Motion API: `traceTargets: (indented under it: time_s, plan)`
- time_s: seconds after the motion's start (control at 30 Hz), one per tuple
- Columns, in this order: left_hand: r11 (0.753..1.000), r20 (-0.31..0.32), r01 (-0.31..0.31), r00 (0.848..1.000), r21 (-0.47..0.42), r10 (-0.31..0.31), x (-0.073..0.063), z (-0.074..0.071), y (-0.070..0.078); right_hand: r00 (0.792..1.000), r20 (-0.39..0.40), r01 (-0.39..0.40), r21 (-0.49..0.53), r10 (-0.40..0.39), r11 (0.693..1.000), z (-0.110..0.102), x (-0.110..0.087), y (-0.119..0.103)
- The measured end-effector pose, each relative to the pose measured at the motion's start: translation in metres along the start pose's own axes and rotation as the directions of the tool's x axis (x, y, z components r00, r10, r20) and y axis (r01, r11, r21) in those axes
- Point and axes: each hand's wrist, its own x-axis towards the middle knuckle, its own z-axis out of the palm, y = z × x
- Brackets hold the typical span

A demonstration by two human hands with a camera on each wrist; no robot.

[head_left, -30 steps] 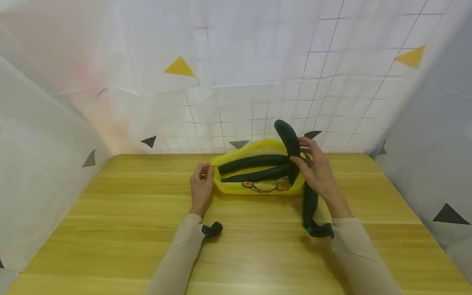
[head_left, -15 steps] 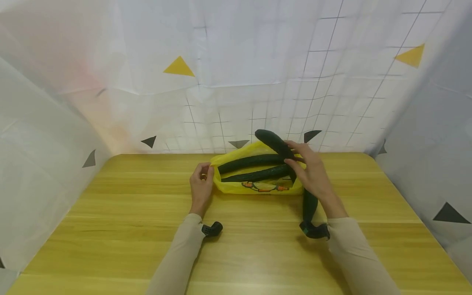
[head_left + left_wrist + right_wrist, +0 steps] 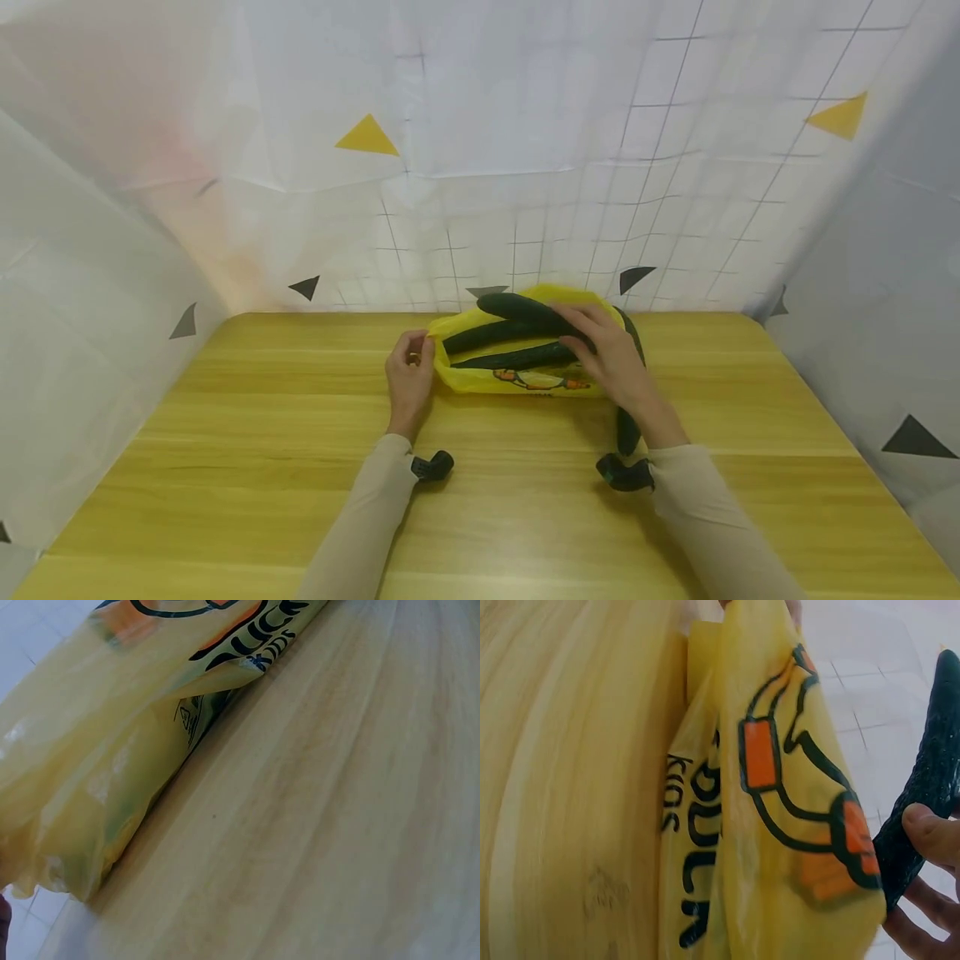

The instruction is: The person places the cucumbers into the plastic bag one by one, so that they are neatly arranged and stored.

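A yellow plastic bag point(image 3: 465, 381) with a printed picture lies on its side, its mouth toward me. Inside it rest two dark green cucumbers, the rear one point(image 3: 480, 335) and the front one point(image 3: 510, 359). My left hand point(image 3: 408, 379) pinches the left edge of the bag's mouth. Another cucumber point(image 3: 517, 309) is gripped by my right hand point(image 3: 615, 362), slanting over the right part of the opening with its tip pointing left. The right wrist view shows thumb and fingers around this cucumber point(image 3: 930, 750), beside the printed bag wall point(image 3: 795, 795).
One more cucumber point(image 3: 628, 432) lies on the wooden table point(image 3: 517, 500) right of the bag, partly hidden by my right hand and wrist. Black wrist cameras point(image 3: 432, 467) stick out from both sleeves. White sheeting point(image 3: 480, 125) with grid lines and triangles stands behind the table.
My right hand has moved left and swung the cucumber from nearly upright down to a low slant over the bag. The left hand has stayed at the bag's edge.
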Motion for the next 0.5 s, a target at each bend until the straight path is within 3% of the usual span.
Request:
traceTargets:
  time_s: [0.27,0.5]
  plan:
    - [1.0,-0.012,0.003,1.0,-0.009,-0.003,0.0,-0.002,-0.001,0.998,0.02,-0.054,-0.019,0.054,0.998,0.014,0.002,-0.003]
    - [1.0,-0.049,0.001,0.999,-0.027,-0.003,0.008,0.005,-0.034,0.998,0.032,-0.052,-0.057,0.054,0.997,0.023,0.0,-0.006]
